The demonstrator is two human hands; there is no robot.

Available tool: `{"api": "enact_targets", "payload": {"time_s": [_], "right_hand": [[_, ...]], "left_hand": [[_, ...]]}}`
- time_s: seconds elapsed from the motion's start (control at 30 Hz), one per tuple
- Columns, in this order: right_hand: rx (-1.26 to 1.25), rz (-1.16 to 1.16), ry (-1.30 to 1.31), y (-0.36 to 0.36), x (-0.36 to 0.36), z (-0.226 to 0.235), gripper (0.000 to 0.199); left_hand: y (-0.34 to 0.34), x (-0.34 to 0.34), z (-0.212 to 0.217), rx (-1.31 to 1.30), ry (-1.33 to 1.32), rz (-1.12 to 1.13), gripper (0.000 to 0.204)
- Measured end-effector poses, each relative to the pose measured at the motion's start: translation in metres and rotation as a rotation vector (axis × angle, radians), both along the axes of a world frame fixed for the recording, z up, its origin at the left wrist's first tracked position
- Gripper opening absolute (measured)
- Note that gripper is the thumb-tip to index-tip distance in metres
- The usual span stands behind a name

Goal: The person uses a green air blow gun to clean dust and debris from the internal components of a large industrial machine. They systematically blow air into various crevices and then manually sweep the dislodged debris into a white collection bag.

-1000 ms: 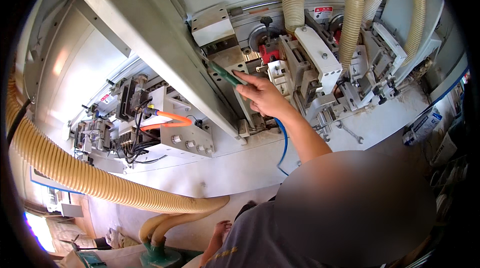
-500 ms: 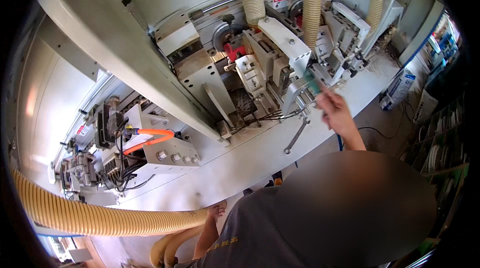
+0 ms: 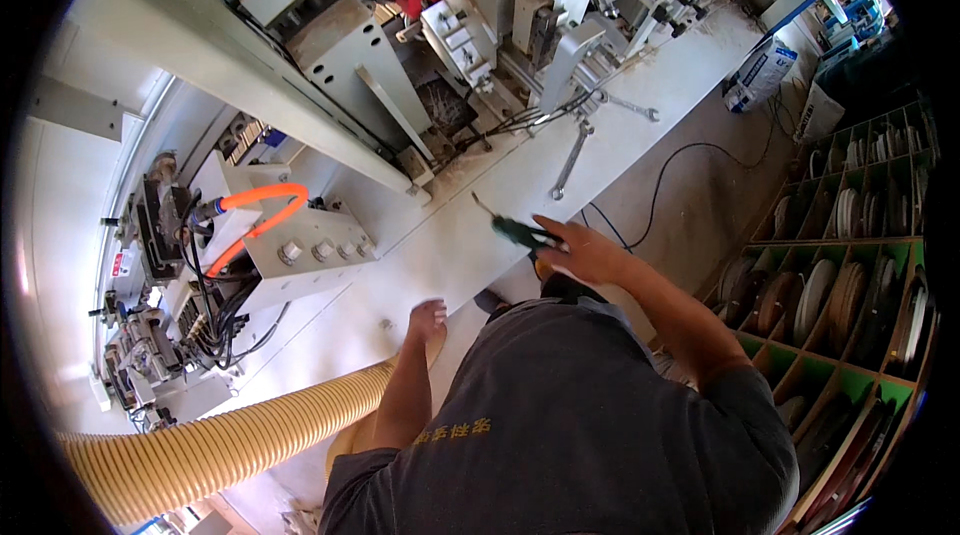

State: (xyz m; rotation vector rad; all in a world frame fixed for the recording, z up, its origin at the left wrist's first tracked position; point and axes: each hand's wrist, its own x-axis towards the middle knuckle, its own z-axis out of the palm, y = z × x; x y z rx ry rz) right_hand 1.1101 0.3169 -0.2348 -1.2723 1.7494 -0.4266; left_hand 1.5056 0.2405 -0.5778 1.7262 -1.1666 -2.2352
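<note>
My right hand [image 3: 585, 253] is closed around a green-handled screwdriver [image 3: 512, 228]; its thin shaft points up and left over the white bed [image 3: 480, 235] of a large machine. My left hand [image 3: 428, 321] rests on the bed's near edge with the fingers loosely together, holding nothing. Two wrenches, a long wrench [image 3: 568, 161] and a smaller wrench [image 3: 632, 108], lie on the bed beyond the screwdriver, below the machine's grey metal heads [image 3: 520, 15]. My dark shirt fills the lower middle of the view.
An orange hose [image 3: 262, 220] loops over a grey control block at the left. A ribbed yellow duct hose [image 3: 230, 440] runs along the lower left. Green shelves [image 3: 850, 285] with rolls of banding stand at the right. A white sack [image 3: 758, 77] and black cable lie on the floor.
My right hand has drawn the screwdriver back out of the machine's heads and down to the bed's near edge. The view has swung toward the right, bringing the shelves into sight.
</note>
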Motion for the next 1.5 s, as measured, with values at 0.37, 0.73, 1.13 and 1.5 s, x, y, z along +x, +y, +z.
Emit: {"api": "enact_targets", "payload": {"time_s": [0.37, 0.73, 1.13, 1.5], "right_hand": [[-0.133, -0.439, -0.388, -0.197, 0.019, -0.143, 0.040], [0.159, -0.159, -0.241, -0.163, -0.005, -0.161, 0.031], [-0.128, -1.331, -0.125, 0.127, -0.198, -0.150, 0.032], [-0.017, -0.930, -0.648, 0.020, -0.276, -0.129, 0.060]], "left_hand": [[0.062, 0.059, 0.052, 0.096, -0.053, 0.352, 0.021], [0.203, 0.137, -0.059, -0.071, -0.197, 0.031, 0.020], [-0.011, -0.035, 0.035, -0.085, 0.139, -0.116, 0.025], [-0.129, -0.384, 0.423, -1.674, 0.325, -0.133, 0.042]]}}
